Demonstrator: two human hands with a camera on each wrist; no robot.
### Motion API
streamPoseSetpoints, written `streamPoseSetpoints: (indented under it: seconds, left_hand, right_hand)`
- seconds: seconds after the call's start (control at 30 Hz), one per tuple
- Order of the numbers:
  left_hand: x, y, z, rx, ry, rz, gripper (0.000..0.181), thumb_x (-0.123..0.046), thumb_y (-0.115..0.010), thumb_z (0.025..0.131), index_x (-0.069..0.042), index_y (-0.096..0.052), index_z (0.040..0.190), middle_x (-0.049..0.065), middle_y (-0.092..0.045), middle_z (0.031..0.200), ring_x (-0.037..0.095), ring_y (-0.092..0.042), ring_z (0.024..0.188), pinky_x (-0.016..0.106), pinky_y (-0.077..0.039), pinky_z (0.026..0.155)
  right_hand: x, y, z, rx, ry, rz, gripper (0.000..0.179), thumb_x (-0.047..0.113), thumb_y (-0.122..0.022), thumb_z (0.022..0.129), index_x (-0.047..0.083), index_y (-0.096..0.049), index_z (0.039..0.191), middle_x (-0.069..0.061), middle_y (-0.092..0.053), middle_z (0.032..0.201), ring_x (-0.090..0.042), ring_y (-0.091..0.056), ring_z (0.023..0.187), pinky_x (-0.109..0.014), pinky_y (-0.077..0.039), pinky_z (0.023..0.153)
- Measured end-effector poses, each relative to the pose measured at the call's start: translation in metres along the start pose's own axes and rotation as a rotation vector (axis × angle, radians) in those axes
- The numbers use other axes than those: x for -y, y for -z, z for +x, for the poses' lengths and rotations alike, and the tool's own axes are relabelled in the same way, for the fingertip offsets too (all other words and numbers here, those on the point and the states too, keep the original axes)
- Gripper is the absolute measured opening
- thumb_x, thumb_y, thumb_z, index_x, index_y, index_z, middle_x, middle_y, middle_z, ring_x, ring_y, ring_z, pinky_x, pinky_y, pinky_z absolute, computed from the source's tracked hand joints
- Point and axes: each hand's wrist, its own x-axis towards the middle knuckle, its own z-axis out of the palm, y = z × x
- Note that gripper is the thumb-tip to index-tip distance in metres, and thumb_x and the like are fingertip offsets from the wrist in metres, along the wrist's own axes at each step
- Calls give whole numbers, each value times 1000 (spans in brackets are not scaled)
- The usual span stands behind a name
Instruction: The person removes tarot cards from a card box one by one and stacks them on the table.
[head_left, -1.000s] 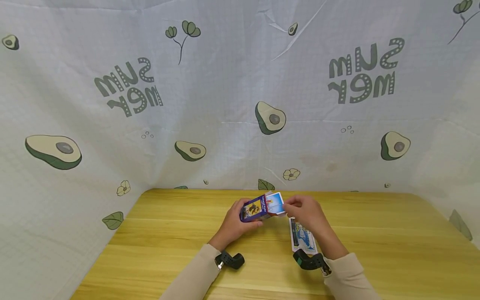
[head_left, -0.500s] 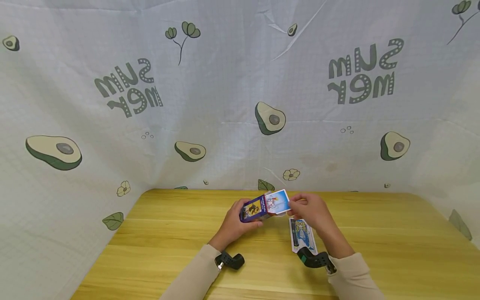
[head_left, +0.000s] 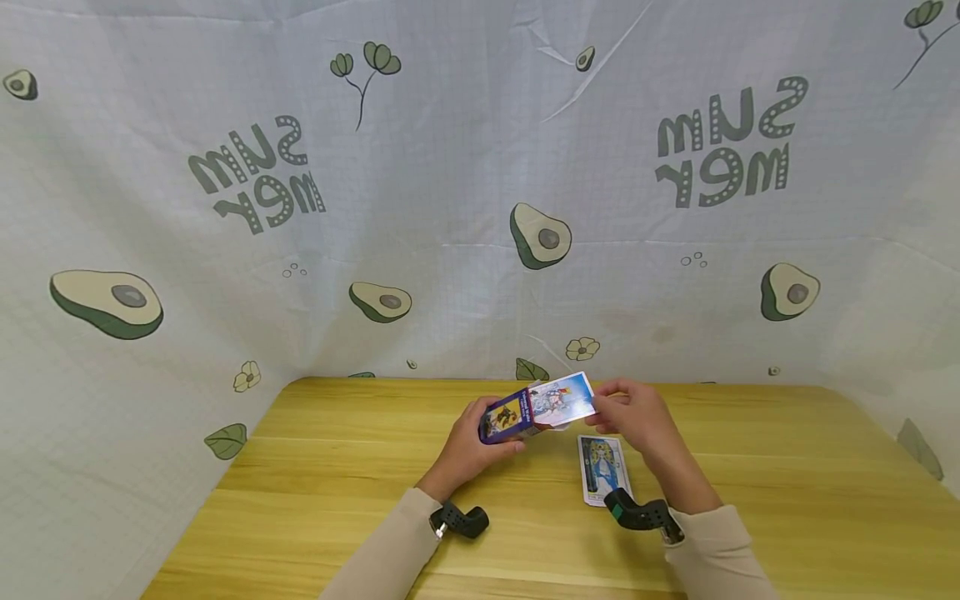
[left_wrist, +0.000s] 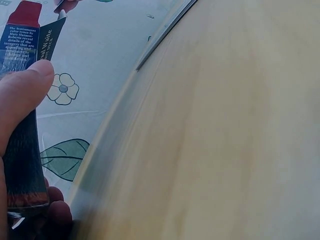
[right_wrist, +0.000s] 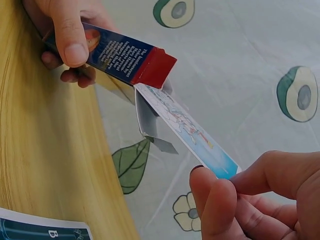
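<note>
My left hand [head_left: 467, 446] grips a dark blue tarot card box [head_left: 505, 419], its open end facing right. In the right wrist view a red flap [right_wrist: 156, 68] and a pale lower flap [right_wrist: 148, 117] stand out from that end. A picture card [head_left: 562, 399] with a blue sky sticks far out of the box, its inner end hidden inside. My right hand [head_left: 632, 417] pinches the card's outer edge between thumb and fingers, also seen in the right wrist view. Below that hand, another card [head_left: 603, 468] lies face up on the table, partly covered by the wrist camera.
The wooden table [head_left: 337, 467] ends at the back against a white cloth [head_left: 450, 167] printed with avocados and flowers. Black wrist cameras sit on both forearms, the right one [head_left: 637, 510] close to the lying card.
My right hand has moved right and slightly up, drawing the card further out of the box. The left hand and box stay in place. More of the lying card shows.
</note>
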Motion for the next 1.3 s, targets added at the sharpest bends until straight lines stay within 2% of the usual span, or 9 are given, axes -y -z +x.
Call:
streamPoseSetpoints:
  seconds: [0.4, 0.63, 0.73, 0.87, 0.93, 1.07, 1.13, 1.17, 1.3]
  left_hand:
    - [-2, 1, -1, 11, 8, -3, 69, -39, -80, 78, -18, -47, 135, 0, -51, 121, 16, -50, 104, 31, -45, 88]
    - [-2, 1, -1, 10, 7, 3, 69, -39, -80, 78, -17, -47, 135, 0, -51, 122, 16, -50, 106, 31, -45, 90]
    - [-2, 1, 0, 9, 7, 9, 69, -39, -80, 78, -17, -47, 135, 0, -51, 122, 16, -50, 105, 31, -45, 89]
    - [-2, 1, 0, 7, 7, 8, 69, -39, -80, 78, -18, -47, 135, 0, -51, 121, 15, -50, 104, 31, -45, 89]
    - [-7, 2, -2, 5, 7, 0, 68, -36, -80, 79, -16, -47, 135, 0, -51, 120, 16, -51, 104, 31, -45, 88]
    - [-7, 2, -1, 4, 18, -2, 68, -36, -81, 78, -18, -47, 134, -1, -51, 120, 15, -50, 104, 30, -44, 89]
    - [-7, 2, -1, 5, 25, -4, 68, -35, -81, 78, -18, -47, 135, 0, -51, 121, 16, -50, 104, 31, -45, 89]
    - [-1, 1, 1, 4, 24, -1, 69, -38, -81, 78, -19, -47, 135, -2, -51, 121, 15, -50, 104, 31, -45, 89]
    - [-2, 1, 0, 3, 29, -5, 69, -38, -81, 78, -20, -46, 135, -2, -51, 121, 15, -50, 105, 31, -45, 90]
  right_hand:
    - [-5, 10, 3, -46, -3, -2, 30, 17, -55, 96, -6, -55, 114, -16, -70, 90, -29, -69, 81, -35, -56, 73]
    - [-9, 18, 5, -66, -2, -12, 33, 20, -53, 97, -6, -53, 118, -19, -69, 97, -26, -69, 81, -30, -55, 74]
    - [-29, 22, 17, -69, 17, 19, 35, 23, -57, 97, -5, -54, 117, -20, -68, 97, -31, -69, 81, -33, -56, 73]
    - [-58, 23, 36, -109, 24, 34, 35, 32, -61, 95, 2, -57, 112, -13, -70, 92, -29, -69, 79, -33, -56, 70]
    - [-47, 24, 29, -110, 11, 14, 35, 31, -60, 96, 1, -56, 114, -14, -69, 94, -26, -69, 77, -30, -56, 69]
    - [-22, 25, 14, -94, -25, -13, 34, 21, -55, 98, -6, -53, 119, -20, -68, 100, -23, -68, 78, -29, -55, 71]
    - [-38, 26, 25, -99, -21, -2, 33, 22, -58, 97, -3, -54, 118, -17, -68, 98, -23, -68, 77, -28, -55, 70]
    - [-52, 27, 34, -106, -16, 0, 33, 24, -59, 96, 0, -54, 118, -16, -69, 99, -24, -69, 78, -28, -55, 70]
    - [-106, 28, 72, -132, 23, 5, 38, 34, -66, 91, 8, -55, 116, -13, -69, 99, -27, -69, 81, -23, -54, 65]
